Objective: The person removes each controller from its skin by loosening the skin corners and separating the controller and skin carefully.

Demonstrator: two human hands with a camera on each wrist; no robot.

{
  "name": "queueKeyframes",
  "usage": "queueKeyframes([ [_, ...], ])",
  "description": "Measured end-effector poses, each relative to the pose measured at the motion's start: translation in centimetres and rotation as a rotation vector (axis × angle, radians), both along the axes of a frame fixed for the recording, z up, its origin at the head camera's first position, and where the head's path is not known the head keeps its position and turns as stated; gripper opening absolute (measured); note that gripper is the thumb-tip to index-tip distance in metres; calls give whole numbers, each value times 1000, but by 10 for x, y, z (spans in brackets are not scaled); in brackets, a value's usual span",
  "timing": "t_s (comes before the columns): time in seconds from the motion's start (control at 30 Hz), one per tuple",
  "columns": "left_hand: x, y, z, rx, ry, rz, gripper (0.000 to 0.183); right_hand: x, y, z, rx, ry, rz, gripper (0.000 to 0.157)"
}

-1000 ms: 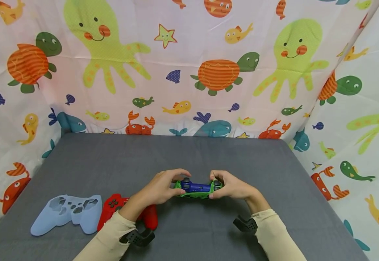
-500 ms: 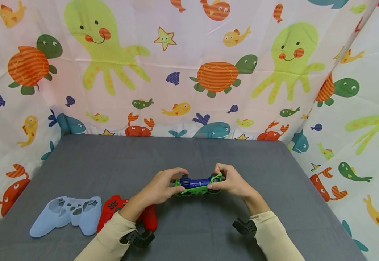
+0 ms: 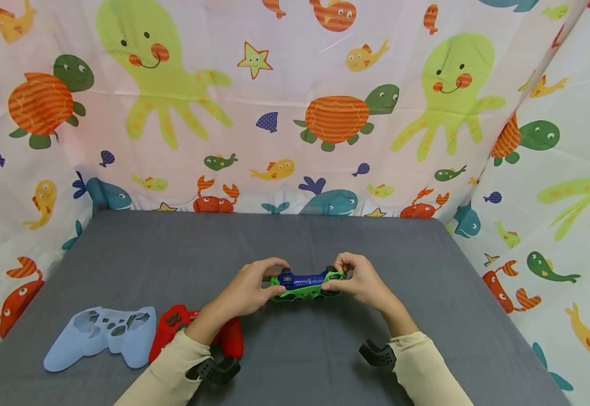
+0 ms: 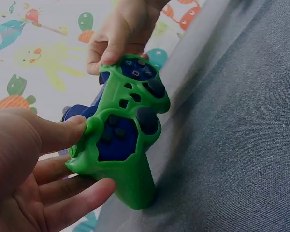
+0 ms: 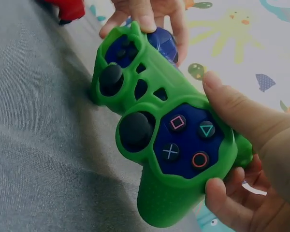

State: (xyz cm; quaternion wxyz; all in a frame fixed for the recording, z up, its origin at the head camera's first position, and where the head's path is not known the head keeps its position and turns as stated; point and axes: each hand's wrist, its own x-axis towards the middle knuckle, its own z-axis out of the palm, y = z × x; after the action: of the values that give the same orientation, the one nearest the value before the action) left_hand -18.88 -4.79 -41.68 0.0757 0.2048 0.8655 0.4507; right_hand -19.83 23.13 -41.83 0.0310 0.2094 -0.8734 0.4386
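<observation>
A blue game controller point(image 3: 302, 279) is held between both hands a little above the table, its shoulder-button side facing up. A green silicone cover point(image 5: 154, 193) wraps its front and grips, with the sticks and buttons showing through cut-outs. My left hand point(image 3: 251, 288) grips the left end; in the left wrist view its thumb pinches a bunched edge of the cover. At the right end, my right hand point(image 3: 363, 282) holds the controller with its thumb along the cover's edge and fingers curled behind. In the right wrist view, blue casing is bare beside the left thumb.
A red game controller point(image 3: 231, 337) lies left of centre, partly hidden under the left forearm. Beside it lies a light blue silicone cover point(image 3: 103, 334) with cut-outs. Grey cloth point(image 3: 295, 366) covers the table; a printed sea-animal curtain point(image 3: 305, 73) hangs behind and at the sides.
My right hand has lifted slightly and its fingers shifted at the right end. The cover's edge there was raised half a second ago and now sits lower. The controller has moved slightly left.
</observation>
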Motion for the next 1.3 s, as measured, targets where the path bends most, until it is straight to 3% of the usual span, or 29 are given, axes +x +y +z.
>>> queueKeyframes([
  [0.23, -2, -2, 1, 21, -2, 0, 36, -3, 4, -7, -70, -18, 78, 43],
  [0.5, -2, -5, 1, -7, -24, 7, 34, -3, 18, -9, -150, -152, 250, 34],
  [0.73, -4, -8, 0, 20, -35, 30, 33, -8, 14, -12, -193, -83, 210, 43],
  [0.87, -3, -5, 0, 19, -43, 52, 33, -9, 16, -15, -165, -44, 175, 39],
  [1.0, -1, 0, 0, 13, -49, 82, 33, -9, 20, -16, -133, -37, 156, 31],
  [1.17, -3, -1, -1, 33, -36, 106, 33, -13, 20, -18, -162, -62, 175, 38],
  [1.3, -4, 0, -3, 34, -41, 110, 32, -14, 22, -20, -83, -44, 141, 45],
])
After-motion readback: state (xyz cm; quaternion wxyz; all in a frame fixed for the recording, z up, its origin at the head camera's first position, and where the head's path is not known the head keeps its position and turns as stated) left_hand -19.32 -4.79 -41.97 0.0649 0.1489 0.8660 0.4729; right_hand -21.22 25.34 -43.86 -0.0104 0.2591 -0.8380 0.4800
